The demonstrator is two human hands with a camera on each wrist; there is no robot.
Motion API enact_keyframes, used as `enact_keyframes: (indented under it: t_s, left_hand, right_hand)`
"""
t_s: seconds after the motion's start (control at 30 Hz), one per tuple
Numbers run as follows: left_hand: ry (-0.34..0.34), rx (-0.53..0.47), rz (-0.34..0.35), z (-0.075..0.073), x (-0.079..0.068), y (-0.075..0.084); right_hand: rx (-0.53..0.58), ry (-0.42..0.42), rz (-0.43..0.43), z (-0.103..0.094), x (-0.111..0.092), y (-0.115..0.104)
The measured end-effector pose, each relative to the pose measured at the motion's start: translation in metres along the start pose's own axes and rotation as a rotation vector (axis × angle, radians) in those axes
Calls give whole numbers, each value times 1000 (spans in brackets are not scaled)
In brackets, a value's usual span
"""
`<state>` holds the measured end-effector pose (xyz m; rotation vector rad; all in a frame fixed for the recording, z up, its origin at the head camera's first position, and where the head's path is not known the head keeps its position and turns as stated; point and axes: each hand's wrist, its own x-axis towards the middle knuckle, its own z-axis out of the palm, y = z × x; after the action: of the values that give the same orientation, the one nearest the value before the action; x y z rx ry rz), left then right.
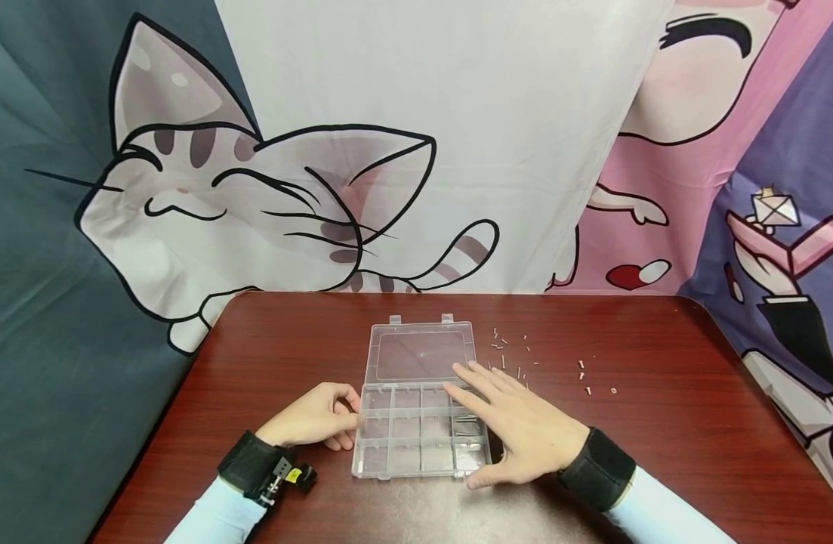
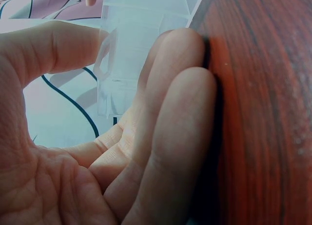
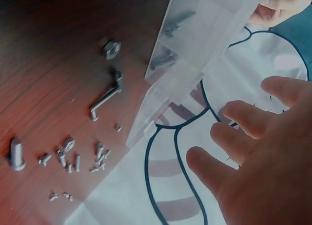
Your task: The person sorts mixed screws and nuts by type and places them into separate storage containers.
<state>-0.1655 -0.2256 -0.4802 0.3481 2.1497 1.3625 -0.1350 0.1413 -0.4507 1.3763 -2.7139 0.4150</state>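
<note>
A clear plastic compartment box (image 1: 404,440) lies on the table with its lid (image 1: 416,353) folded back, away from me. My left hand (image 1: 314,415) holds the box's left end, thumb against the wall and fingers curled beside it, as the left wrist view shows. Over the right side of the box hovers my right hand (image 1: 528,434), fingers straight and spread, nothing held. Small metal pieces (image 1: 467,427) lie in compartments at the right, partly covered by that hand. In the right wrist view, screws (image 3: 171,30) show through the box wall.
Several small screws (image 1: 503,361) are scattered on the brown table (image 1: 661,453) behind and right of the box. Farther right lie a few more screws (image 1: 581,365) and a small ring-shaped piece (image 1: 614,391). A printed cloth (image 1: 498,91) hangs behind the table.
</note>
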Motion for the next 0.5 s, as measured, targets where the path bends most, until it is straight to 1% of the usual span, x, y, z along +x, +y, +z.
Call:
enact_keyframes:
  t_s: [0.33, 0.5]
  left_hand:
    - [2, -5, -3, 1, 0, -1]
    - [1, -7, -5, 0, 0, -1]
  right_hand:
    - [-48, 10, 37, 1, -4, 18]
    - [-32, 24, 57, -1, -4, 30]
